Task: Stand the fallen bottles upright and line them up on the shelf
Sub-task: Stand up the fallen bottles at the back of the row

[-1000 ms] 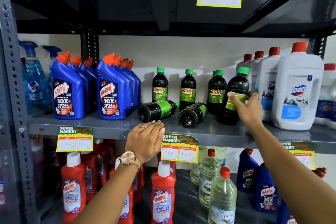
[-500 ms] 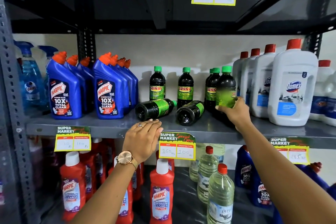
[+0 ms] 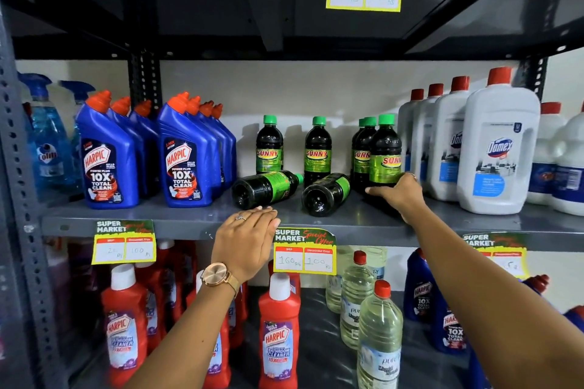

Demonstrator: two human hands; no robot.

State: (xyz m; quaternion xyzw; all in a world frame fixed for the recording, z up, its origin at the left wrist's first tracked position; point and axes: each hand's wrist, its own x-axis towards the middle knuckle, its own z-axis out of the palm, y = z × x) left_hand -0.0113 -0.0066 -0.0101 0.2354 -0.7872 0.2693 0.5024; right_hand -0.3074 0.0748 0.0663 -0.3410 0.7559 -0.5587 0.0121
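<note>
Two dark Sunny bottles with green caps lie on their sides on the grey middle shelf (image 3: 354, 221), bases toward me: the left fallen bottle (image 3: 265, 188) and the right fallen bottle (image 3: 325, 194). Behind them two upright Sunny bottles (image 3: 269, 145) (image 3: 317, 148) stand apart, and a pair of upright bottles (image 3: 362, 148) stands to the right. In front of that pair another Sunny bottle (image 3: 385, 151) stands upright, with my right hand (image 3: 398, 193) wrapped around its base. My left hand (image 3: 249, 238) rests flat on the shelf's front edge, holding nothing, just below the left fallen bottle.
Blue Harpic bottles (image 3: 186, 164) crowd the shelf's left side and white Domex jugs (image 3: 499, 151) the right. Price tags (image 3: 303, 251) hang from the shelf edge. Red Harpic bottles (image 3: 279, 335) and clear bottles (image 3: 379, 335) stand on the shelf below.
My right hand brought the tilted Sunny bottle upright and lowered it onto the shelf in front of the right pair. My left hand stayed on the shelf edge.
</note>
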